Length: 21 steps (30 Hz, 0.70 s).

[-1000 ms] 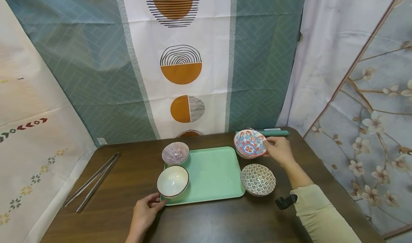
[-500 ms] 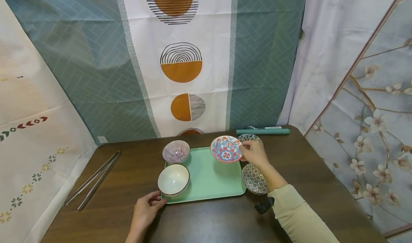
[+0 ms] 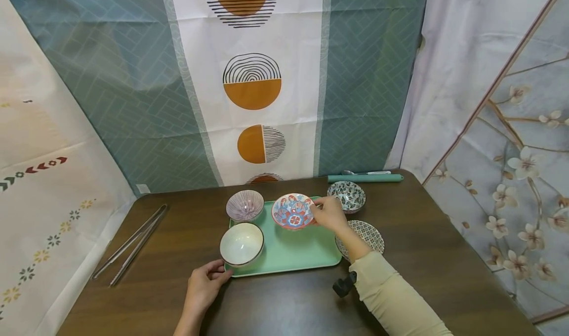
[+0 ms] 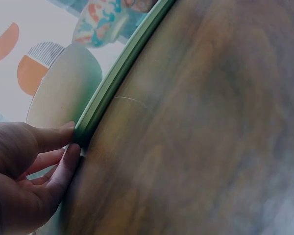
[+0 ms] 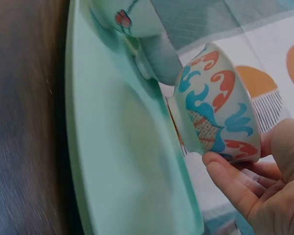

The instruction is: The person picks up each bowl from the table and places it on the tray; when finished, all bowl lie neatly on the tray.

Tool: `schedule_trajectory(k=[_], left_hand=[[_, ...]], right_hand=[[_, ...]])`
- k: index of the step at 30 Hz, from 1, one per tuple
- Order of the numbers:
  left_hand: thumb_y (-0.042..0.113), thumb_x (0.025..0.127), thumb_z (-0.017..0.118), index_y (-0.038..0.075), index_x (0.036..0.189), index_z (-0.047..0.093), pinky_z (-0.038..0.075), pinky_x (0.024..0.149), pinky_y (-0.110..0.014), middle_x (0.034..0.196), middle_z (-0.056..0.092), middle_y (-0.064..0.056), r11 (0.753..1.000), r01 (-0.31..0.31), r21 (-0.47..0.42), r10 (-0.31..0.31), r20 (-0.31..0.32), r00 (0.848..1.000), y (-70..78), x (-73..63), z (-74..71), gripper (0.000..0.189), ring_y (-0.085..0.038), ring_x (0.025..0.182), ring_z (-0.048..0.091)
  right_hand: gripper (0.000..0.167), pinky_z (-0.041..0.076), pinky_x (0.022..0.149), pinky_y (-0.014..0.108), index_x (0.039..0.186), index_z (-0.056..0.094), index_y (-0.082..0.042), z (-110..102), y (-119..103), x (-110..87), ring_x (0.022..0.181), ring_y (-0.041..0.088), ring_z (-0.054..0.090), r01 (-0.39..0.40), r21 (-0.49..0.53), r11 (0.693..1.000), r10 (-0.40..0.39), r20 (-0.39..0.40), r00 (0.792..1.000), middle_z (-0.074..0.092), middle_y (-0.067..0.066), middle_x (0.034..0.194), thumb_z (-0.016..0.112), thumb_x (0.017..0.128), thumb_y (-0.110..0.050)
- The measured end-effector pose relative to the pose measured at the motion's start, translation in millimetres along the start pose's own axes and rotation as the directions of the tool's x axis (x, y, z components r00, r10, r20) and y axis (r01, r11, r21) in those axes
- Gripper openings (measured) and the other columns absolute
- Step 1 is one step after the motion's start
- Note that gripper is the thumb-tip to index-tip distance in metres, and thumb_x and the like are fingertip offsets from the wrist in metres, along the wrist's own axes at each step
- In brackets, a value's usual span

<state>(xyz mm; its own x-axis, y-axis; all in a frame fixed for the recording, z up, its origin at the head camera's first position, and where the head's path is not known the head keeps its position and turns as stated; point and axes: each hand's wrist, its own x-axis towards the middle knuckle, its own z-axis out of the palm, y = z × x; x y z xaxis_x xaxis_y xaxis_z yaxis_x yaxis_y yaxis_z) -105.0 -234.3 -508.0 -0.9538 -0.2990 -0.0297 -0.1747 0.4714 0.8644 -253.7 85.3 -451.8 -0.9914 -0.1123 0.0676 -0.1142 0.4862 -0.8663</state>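
Note:
My right hand (image 3: pixel 330 215) pinches the right side of a red-and-blue patterned bowl (image 3: pixel 291 211), held above the green tray (image 3: pixel 298 252). In the right wrist view the bowl (image 5: pixel 215 107) shows its painted outer wall, with a gap between its foot and the tray floor. At the tray's front left corner, my left hand (image 3: pixel 204 282) grips the rim. The left wrist view shows thumb and fingers of that hand (image 4: pixel 34 171) on either side of the tray edge (image 4: pixel 105 93). A white bowl (image 3: pixel 241 244) and a purple-striped bowl (image 3: pixel 245 206) stand along the tray's left side.
Right of the tray are a black-and-white floral bowl (image 3: pixel 346 195) and a brown-patterned bowl (image 3: pixel 372 234), the latter partly hidden by my right forearm. Metal tongs (image 3: pixel 133 244) lie at the left. A teal rod-like object (image 3: pixel 365 178) lies along the back edge of the table.
My right hand has carried the red-and-blue bowl left from the back right, over the tray, uncovering the floral bowl beneath. The left hand keeps its grip on the tray corner.

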Motion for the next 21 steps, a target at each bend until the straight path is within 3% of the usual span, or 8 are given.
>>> schedule_trajectory(k=[10, 21], left_hand=[[0.007, 0.083, 0.083, -0.009, 0.113, 0.072, 0.051, 0.06, -0.021, 0.091, 0.072, -0.009, 1.0, 0.003, 0.007, -0.003, -0.005, 1.0, 0.7, 0.9, -1.0, 0.036, -0.013, 0.075, 0.067], [0.009, 0.083, 0.084, -0.01, 0.113, 0.071, 0.051, 0.06, -0.021, 0.092, 0.072, -0.01, 1.0, 0.002, 0.003, -0.002, 0.01, 1.0, 0.1, 0.7, -0.6, 0.039, -0.016, 0.077, 0.068]], right_hand=[[0.021, 0.054, 0.05, 0.029, 0.096, 0.076, 0.005, 26.8, -3.5, 4.1, 0.051, 0.015, 0.065, 0.015, -0.098, 0.995, -0.007, 0.075, 0.997, 0.068, 0.007, 0.063, 0.057, 0.098, -0.004], [0.02, 0.05, 0.052, 0.025, 0.09, 0.075, 0.004, 34.6, -2.0, 6.2, 0.053, 0.012, 0.062, 0.046, -0.186, 0.981, -0.02, 0.139, 0.99, 0.066, 0.004, 0.065, 0.057, 0.096, -0.005]])
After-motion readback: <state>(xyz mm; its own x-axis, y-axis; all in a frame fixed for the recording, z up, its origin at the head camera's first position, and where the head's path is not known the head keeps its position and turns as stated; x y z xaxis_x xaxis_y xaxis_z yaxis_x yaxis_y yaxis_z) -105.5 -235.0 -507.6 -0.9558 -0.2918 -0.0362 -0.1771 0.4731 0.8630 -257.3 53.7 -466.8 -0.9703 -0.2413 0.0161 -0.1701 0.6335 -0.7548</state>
